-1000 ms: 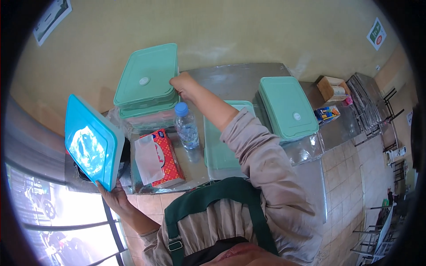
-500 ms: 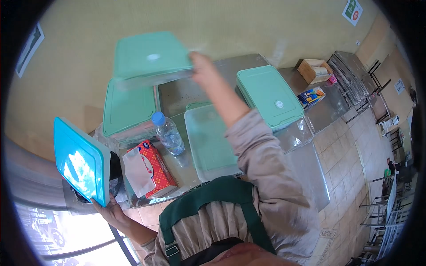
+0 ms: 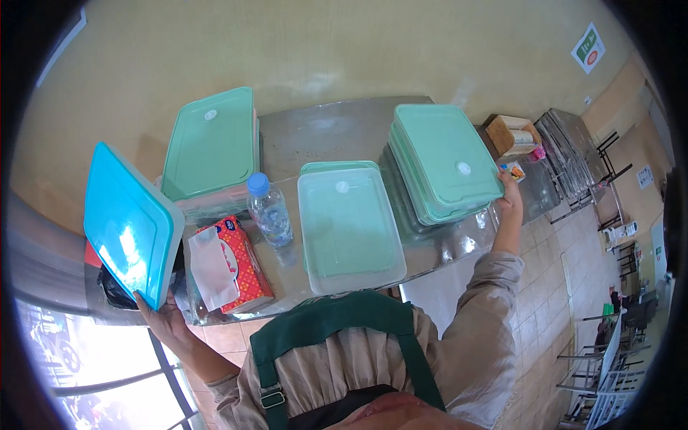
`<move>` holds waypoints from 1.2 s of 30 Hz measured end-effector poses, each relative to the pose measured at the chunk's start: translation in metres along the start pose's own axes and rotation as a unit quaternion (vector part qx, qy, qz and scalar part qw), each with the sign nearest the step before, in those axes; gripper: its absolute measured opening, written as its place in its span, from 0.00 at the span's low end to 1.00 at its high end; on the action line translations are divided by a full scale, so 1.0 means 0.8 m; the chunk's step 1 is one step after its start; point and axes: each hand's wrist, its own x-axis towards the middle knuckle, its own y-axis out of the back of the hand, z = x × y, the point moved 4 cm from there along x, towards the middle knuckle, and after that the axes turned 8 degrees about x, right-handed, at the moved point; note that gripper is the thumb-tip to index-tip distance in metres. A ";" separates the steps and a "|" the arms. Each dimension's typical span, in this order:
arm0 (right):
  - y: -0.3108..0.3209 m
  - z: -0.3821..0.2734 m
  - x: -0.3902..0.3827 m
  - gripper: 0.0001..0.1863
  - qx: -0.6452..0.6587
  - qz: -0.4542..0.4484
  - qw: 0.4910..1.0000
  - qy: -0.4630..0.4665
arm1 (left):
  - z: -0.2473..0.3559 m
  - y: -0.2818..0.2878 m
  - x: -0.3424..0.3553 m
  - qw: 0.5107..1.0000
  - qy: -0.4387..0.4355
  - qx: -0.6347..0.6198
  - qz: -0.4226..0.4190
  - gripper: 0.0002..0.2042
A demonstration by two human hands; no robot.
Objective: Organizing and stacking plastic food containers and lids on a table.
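Both arms (image 3: 476, 308) spread, L grip (image 3: 170, 322) clasping tilted blue box (image 3: 129, 222), R grip (image 3: 509, 199) clasping green box (image 3: 444, 154) @ corner.

wears a loose, creased beige-grey top (image 3: 315, 356), softly gathered across the chest, with wrinkled sleeves (image 3: 476, 322) ending short of the wrists. over it, wears a broad dark green band (image 3: 333, 319) with flat matching straps (image 3: 424, 362), plus a metal buckle (image 3: 272, 397) on the left. shows black cloth (image 3: 337, 405) near the neck.

A canteen or workroom, by its metal tables (image 3: 326, 136).
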 end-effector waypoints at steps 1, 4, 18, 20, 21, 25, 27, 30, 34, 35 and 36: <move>0.027 0.005 0.003 0.20 -0.032 0.029 0.999 0.017 | -0.002 -0.005 0.000 1.000 0.006 0.001 -0.006 0.20; 0.028 0.012 0.003 0.21 -0.069 0.055 0.996 0.016 | -0.004 -0.007 -0.004 1.000 0.007 0.008 0.005 0.20; -0.077 -0.027 0.000 0.18 -0.662 0.233 0.673 0.232 | -0.003 -0.003 -0.015 0.999 0.008 0.030 0.020 0.22; -0.141 -0.009 0.000 0.20 -0.676 0.118 0.619 0.382 | -0.004 -0.006 -0.012 0.998 0.008 0.038 0.043 0.23; -0.193 0.004 -0.009 0.21 -0.672 0.047 0.603 0.428 | -0.002 -0.005 -0.011 0.998 0.006 0.041 0.045 0.23; -0.314 0.067 -0.017 0.19 -0.792 -0.172 0.483 0.332 | -0.002 -0.003 -0.010 0.999 0.005 0.032 0.031 0.23; -0.312 0.098 0.007 0.19 -0.893 -0.210 0.325 0.229 | -0.001 -0.006 -0.008 1.000 0.020 0.002 -0.017 0.23; -0.314 0.107 0.022 0.20 -0.901 -0.198 0.334 0.192 | -0.001 -0.016 -0.017 1.000 0.020 0.010 0.012 0.23; -0.312 0.118 0.023 0.22 -0.884 -0.202 0.377 0.188 | 0.007 0.001 -0.018 1.000 0.007 -0.004 0.027 0.23; -0.310 0.123 0.025 0.22 -0.888 -0.198 0.366 0.193 | 0.008 0.002 -0.019 1.000 0.003 -0.001 0.031 0.23; -0.309 0.128 0.026 0.23 -0.892 -0.195 0.355 0.199 | 0.009 0.006 -0.019 0.999 -0.001 0.003 0.036 0.24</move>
